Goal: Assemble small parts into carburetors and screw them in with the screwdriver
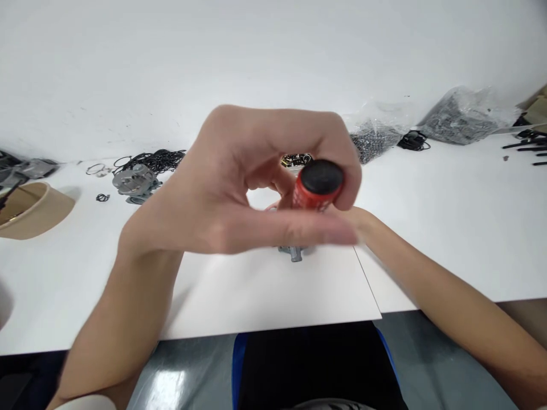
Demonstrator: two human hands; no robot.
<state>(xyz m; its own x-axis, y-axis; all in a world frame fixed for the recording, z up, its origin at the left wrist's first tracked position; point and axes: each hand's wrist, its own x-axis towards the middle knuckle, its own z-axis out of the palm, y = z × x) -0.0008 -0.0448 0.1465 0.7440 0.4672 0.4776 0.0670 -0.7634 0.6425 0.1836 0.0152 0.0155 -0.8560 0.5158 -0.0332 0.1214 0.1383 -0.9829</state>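
As the head camera looks down, the left hand [252, 182] is raised close to the lens, fingers curled shut around a red cylindrical tool handle with a black round end cap [318, 187]. The handle's long axis runs steeply downward and away from the cap, toward a small grey metal part [294, 252] lying on a white rectangular sheet [273, 296] directly beneath the hand. The right hand [354, 219] is almost wholly hidden behind the left one; only its wrist and forearm show, reaching in from the right toward the grey part, so its grip cannot be told. The left hand is the nearer one to the handle.

On the white surface [448, 228], left of the hands, sit a grey metal casting [134, 181], a heap of black rubber rings [160, 159], and a tan rounded bowl [32, 210] whose contents are unclear. Right of the hands, farther back, lie two clear plastic bags of small dark parts [461, 117].
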